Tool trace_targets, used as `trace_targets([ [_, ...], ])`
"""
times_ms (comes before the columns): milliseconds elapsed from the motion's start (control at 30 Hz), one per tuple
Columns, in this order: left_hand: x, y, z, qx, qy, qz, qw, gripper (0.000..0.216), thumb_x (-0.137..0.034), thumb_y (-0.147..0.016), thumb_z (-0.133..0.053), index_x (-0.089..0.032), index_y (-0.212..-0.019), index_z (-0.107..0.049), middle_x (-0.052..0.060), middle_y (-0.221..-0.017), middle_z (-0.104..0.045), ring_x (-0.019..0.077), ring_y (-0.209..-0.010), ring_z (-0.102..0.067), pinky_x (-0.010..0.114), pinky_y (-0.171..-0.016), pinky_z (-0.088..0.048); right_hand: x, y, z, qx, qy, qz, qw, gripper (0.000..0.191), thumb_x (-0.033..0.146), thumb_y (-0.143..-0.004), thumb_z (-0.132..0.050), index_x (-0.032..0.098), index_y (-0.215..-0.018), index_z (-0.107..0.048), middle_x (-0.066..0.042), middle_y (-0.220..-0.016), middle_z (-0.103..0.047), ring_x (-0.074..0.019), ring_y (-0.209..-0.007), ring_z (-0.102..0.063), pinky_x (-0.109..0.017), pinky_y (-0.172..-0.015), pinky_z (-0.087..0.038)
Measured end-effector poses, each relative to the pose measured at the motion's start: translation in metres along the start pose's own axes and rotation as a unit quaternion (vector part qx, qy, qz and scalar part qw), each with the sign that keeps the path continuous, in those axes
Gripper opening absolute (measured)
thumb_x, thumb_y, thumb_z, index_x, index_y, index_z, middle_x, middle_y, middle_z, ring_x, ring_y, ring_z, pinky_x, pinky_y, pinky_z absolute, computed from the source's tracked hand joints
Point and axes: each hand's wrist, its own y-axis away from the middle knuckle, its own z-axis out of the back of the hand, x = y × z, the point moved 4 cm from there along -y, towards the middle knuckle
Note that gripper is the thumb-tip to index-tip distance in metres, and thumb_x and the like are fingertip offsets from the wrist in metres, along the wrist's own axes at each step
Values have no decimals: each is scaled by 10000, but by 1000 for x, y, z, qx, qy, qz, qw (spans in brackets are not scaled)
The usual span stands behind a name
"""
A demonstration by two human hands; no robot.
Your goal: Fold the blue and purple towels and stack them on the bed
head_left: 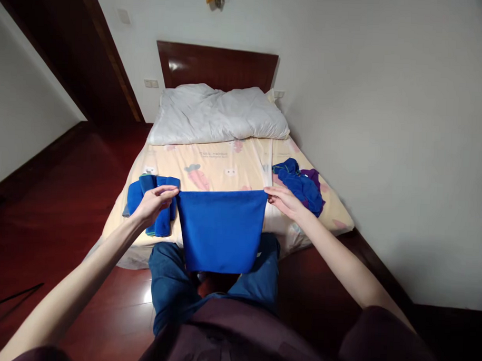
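A bright blue cloth (220, 230) hangs stretched in front of me over the foot of the bed (218, 166). My left hand (155, 203) pinches its upper left corner. My right hand (283, 200) pinches its upper right corner. The cloth's lower edge hangs down over my legs in blue jeans. Just behind my left hand, a stack of folded blue cloths (151, 198) lies on the bed's left side. Past my right hand, a loose heap of blue and purple cloths (302, 183) lies on the bed's right side.
The bed has a cream sheet with a carrot print, a white duvet (217, 114) bunched at the head, and a dark wooden headboard (217, 66). A white wall runs close along the right side. Dark red wooden floor (58, 195) spreads to the left.
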Motion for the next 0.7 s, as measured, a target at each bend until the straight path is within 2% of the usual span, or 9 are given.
trace_targets([
  [133, -10, -70, -18, -53, -11, -30, 998, 556, -454, -483, -961, -196, -938, -769, -19, -680, -640, 92, -559, -509, 231, -528, -404, 4, -67, -12, -63, 9, 17, 998, 402, 338, -529, -983, 151, -790, -743, -16, -703, -709, -92, -588, -569, -225, -532, -401],
  [233, -40, -114, -25, -85, -43, -117, 989, 515, -435, -549, -924, -172, -962, -766, -1, -678, -664, 113, -589, -557, 228, -540, -430, 27, -111, -19, -136, 29, 88, 986, 339, 329, -576, -922, 167, -774, -699, 21, -687, -682, -80, -600, -563, -197, -538, -373],
  [333, -69, -133, -25, -90, -64, -231, 967, 521, -484, -650, -879, -155, -1043, -780, 74, -850, -759, 174, -757, -679, 254, -638, -525, 50, -134, -21, -156, 33, 185, 970, 321, 360, -640, -863, 181, -847, -697, 25, -769, -699, -84, -674, -601, -195, -601, -415],
  [433, -67, -130, -18, -94, -97, -283, 949, 577, -555, -713, -840, -151, -1122, -782, 107, -967, -788, 211, -882, -728, 268, -727, -565, 49, -135, -15, -140, 49, 258, 955, 307, 379, -684, -832, 187, -880, -693, 15, -820, -706, -94, -715, -617, -215, -669, -460],
  [500, -40, -122, -12, -100, -131, -281, 945, 586, -583, -728, -826, -161, -1131, -788, 100, -972, -793, 217, -899, -736, 274, -762, -573, 29, -127, -8, -129, 74, 278, 949, 290, 381, -703, -824, 188, -873, -690, 6, -831, -709, -108, -742, -630, -229, -713, -482],
  [567, 6, -112, -7, -110, -161, -259, 946, 563, -600, -744, -808, -179, -1119, -798, 92, -985, -798, 225, -914, -739, 290, -796, -581, -8, -116, -3, -120, 105, 276, 948, 283, 398, -724, -811, 189, -868, -686, -6, -848, -718, -128, -779, -648, -246, -754, -503],
  [633, 68, -101, -5, -110, -177, -225, 952, 528, -600, -767, -782, -197, -1107, -804, 88, -1018, -803, 239, -948, -740, 317, -835, -586, -62, -103, 0, -114, 136, 237, 955, 296, 434, -734, -789, 193, -872, -686, -17, -861, -728, -150, -803, -664, -266, -775, -521],
  [700, 137, -89, -7, -96, -199, -167, 961, 498, -585, -766, -760, -185, -1060, -809, 85, -952, -798, 238, -890, -732, 323, -811, -576, -126, -86, 0, -114, 162, 155, 968, 329, 472, -716, -784, 197, -869, -687, -25, -837, -727, -170, -809, -679, -282, -774, -537],
])
